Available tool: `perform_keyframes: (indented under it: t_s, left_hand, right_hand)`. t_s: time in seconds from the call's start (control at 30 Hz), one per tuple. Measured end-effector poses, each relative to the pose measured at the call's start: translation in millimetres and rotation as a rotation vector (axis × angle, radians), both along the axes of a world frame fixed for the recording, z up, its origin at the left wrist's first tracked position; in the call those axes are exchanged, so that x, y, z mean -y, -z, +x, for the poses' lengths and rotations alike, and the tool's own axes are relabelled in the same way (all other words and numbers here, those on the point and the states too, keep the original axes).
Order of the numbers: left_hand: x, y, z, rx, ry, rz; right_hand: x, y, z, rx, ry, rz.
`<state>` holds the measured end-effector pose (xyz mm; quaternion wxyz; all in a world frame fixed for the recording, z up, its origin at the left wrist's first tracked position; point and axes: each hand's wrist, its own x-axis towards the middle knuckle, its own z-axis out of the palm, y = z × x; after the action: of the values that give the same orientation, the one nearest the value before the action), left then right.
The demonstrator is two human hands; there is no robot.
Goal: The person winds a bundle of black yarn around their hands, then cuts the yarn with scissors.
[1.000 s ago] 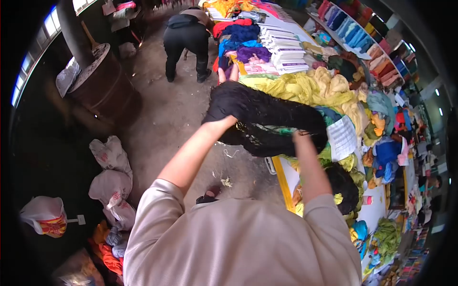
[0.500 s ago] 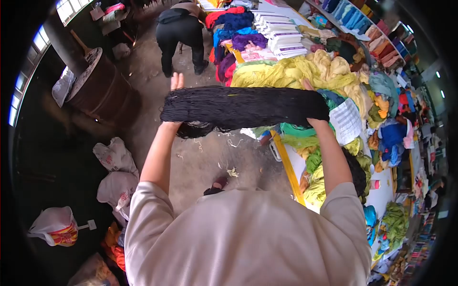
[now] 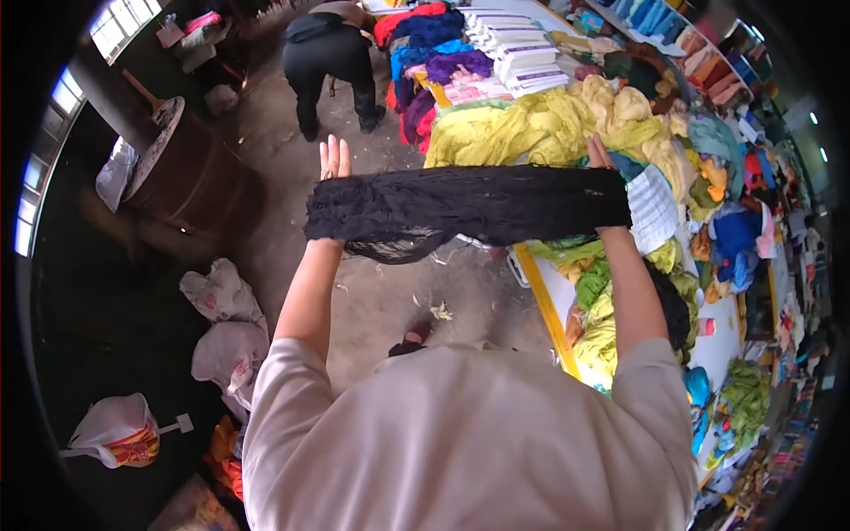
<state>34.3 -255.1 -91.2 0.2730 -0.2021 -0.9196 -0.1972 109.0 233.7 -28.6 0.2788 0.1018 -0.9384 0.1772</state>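
A skein of black yarn (image 3: pixel 469 205) is stretched level in front of me, looped around both hands. My left hand (image 3: pixel 335 159) bears its left end, with straight fingers standing up above the strands. At the right end, my right hand (image 3: pixel 599 153) bears the loop the same way, fingertips showing above it. The strands hide both palms and thumbs. Some looser strands sag below the band on the left.
At right, a yellow-edged table (image 3: pixel 551 310) carries yellow-green yarn (image 3: pixel 505 128) and a white paper sheet (image 3: pixel 651 208). A rusty drum (image 3: pixel 190 173) stands at left near white sacks (image 3: pixel 226 350). A person (image 3: pixel 332 62) bends over at the far end.
The skein and both hands have shifted slightly right. More of the fingers shows above the yarn, and the band looks flatter and spread, with strands sagging below.
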Motion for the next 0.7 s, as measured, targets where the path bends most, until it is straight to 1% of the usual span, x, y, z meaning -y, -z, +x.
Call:
perform_keyframes:
  t_s: [0.07, 0.1, 0.13, 0.17, 0.2, 0.23, 0.27, 0.3, 0.33, 0.37, 0.4, 0.43, 0.47, 0.5, 0.53, 0.57, 0.6, 0.63, 0.67, 0.7]
  left_hand:
    - [-12.4, -4.9, 3.8, -0.019, 0.025, 0.041]
    - [-18.4, -8.1, 1.7, -0.048, 0.05, 0.071]
    - [-26.1, -8.4, -6.9, -0.109, 0.027, 0.092]
    - [-39.1, -23.8, -2.4, -0.079, 0.059, 0.142]
    - [-54.9, -46.6, 6.2, -0.047, 0.088, 0.191]
    - [-68.5, -61.8, 5.7, -0.085, 0.245, 0.188]
    - [-51.1, -58.8, 1.6, -0.232, 0.208, 0.086]
    - [-27.5, -54.9, -2.4, -0.384, 0.169, -0.016]
    - [-15.8, -37.9, -2.5, -0.132, 0.179, -0.334]
    - [-24.8, -31.8, -6.0, -0.233, 0.08, -0.216]
    - [-23.0, -24.9, -2.9, -0.146, 0.079, -0.218]
    - [-28.1, -37.0, 3.5, -0.069, 0.074, -0.212]
    - [-32.6, -39.8, 3.9, 0.037, 0.19, -0.014]
    - [-39.0, -40.7, 7.7, 0.173, 0.329, 0.336]
    - [-48.1, -59.3, 11.6, 0.296, 0.468, 0.686]
    - [-50.8, -79.9, 11.0, -0.065, 0.21, -0.078]
    - [-68.9, -95.5, 17.9, -0.022, 0.215, 0.004]
    - [-96.8, -107.7, 25.6, 0.022, 0.225, 0.085]
    - [-119.3, -115.3, 30.1, 0.059, 0.235, 0.153]
    - [-134.4, -117.7, 30.4, -0.097, 0.235, 0.031]
  right_hand:
    - [-16.7, 27.5, -10.0, -0.035, 0.051, 0.024]
    - [-22.4, 37.8, -13.7, -0.054, 0.059, -0.042]
    - [-26.8, 40.6, -16.7, -0.078, 0.066, -0.11]
    - [-9.9, 28.7, -15.0, -0.203, 0.072, -0.17]
    - [28.4, -13.9, 1.3, 0.08, 0.026, -0.436]
    - [55.3, -46.9, 17.0, 0.367, -0.024, -0.701]
    - [25.2, -29.0, -2.6, -0.203, -0.236, 0.056]
    - [-14.6, -16.0, 9.2, -0.362, 0.078, 0.265]
    - [-25.3, 11.0, 8.5, 0.031, -0.211, -0.326]
    - [-28.6, 13.0, 6.6, -0.05, -0.062, -0.024]
    - [-30.7, 20.2, 13.5, -0.115, 0.092, 0.274]
    - [-34.9, 25.5, 11.4, -0.13, 0.099, 0.259]
    - [-37.5, 23.5, 13.1, -0.133, 0.093, 0.258]
    - [-40.3, 21.4, 17.2, -0.064, 0.021, 0.085]
    - [-44.0, 16.7, 15.4, -0.007, -0.05, -0.087]
    - [-55.5, 31.5, 0.5, -0.052, -0.138, -0.364]
    - [-42.5, 17.2, 0.5, -0.062, -0.135, -0.367]
    - [-16.1, -12.6, 3.8, 0.194, 0.134, 0.093]
    - [-5.2, -30.1, 9.7, 0.454, 0.405, 0.554]
    - [-7.1, 78.1, 0.2, 0.027, 0.477, 0.5]
